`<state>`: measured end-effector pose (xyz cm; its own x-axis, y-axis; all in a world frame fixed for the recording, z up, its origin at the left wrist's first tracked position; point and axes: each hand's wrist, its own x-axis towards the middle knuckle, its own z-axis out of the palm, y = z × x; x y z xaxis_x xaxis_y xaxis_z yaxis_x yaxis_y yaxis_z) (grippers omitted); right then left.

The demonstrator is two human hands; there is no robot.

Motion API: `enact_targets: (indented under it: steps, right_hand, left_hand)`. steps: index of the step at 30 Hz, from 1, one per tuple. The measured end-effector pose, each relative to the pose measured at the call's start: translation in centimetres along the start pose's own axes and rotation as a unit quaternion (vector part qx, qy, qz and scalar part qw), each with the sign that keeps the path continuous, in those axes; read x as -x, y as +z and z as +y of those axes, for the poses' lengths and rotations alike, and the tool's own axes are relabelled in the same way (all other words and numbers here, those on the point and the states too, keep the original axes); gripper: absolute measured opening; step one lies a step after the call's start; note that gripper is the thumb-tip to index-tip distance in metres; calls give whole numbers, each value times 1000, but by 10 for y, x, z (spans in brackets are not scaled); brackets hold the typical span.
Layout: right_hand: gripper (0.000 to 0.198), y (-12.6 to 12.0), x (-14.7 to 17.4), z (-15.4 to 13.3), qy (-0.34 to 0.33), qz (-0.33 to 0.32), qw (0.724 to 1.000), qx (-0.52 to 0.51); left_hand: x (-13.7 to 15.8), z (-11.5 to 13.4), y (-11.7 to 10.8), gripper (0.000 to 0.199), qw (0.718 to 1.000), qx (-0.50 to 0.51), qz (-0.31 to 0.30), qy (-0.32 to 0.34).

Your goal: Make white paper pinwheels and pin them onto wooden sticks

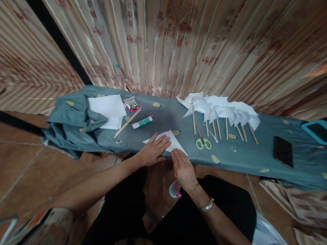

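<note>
A white sheet of paper folded into a triangle [170, 137] lies at the near edge of the cloth-covered table. My left hand [154, 151] rests flat across its left part with the fingers stretched out. On the paper's right lower edge, my right hand [182, 166] presses with its fingertips, the fingers straight and side by side. Just right of the paper lie green-handled scissors [203, 143]. A glue stick [142, 122] with a green label is to the left, beside two thin wooden sticks [127, 122].
White paper pinwheels [220, 108] on wooden sticks lie in a row at the back right. A stack of white paper [107, 107] and a small box of metal pins [132, 106] are at left. A black phone [283, 151] and a blue-framed device [320, 132] lie at right.
</note>
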<state>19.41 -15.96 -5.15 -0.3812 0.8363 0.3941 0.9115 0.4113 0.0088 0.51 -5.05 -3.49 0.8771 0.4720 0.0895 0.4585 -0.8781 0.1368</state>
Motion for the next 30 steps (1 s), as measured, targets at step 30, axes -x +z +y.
enact_targets:
  steps: [30]
  right_hand:
    - [50,2,45,24,62,9,998,-13]
  left_hand:
    - [89,-35,-19,62,995,-51,5,-85]
